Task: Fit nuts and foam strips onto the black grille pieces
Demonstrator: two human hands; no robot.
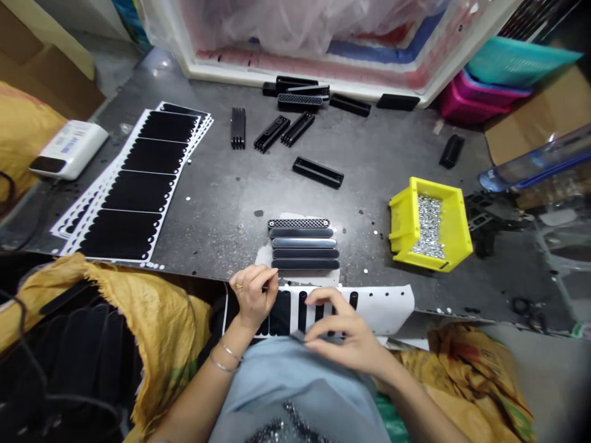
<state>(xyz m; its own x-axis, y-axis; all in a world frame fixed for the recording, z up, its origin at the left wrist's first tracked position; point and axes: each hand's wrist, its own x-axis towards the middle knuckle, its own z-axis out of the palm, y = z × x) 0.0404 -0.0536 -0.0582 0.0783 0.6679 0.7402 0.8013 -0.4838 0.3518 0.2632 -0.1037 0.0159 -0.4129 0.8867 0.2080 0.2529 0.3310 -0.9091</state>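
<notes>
My left hand (253,292) is closed in a pinch by the left end of the nearest black bar; whatever its fingertips hold, if anything, is too small to make out. My right hand (344,332) hovers over a white backing sheet (385,307) with black strips, index finger raised. Its thumb and middle finger close on a thin dark strip (299,335), blurred and partly hidden. The sheet lies at the table's front edge, above my lap. Just beyond it, several black bars (305,253) lie side by side; the farthest bar (299,223) shows a latticed face.
A yellow bin (401,231) of small metal screws stands at right. Sheets of black stickers (138,172) lie at left, near a white device (69,149). Loose black parts (318,172) are scattered toward a white foam box (221,72). A yellow sack (152,332) holds black pieces.
</notes>
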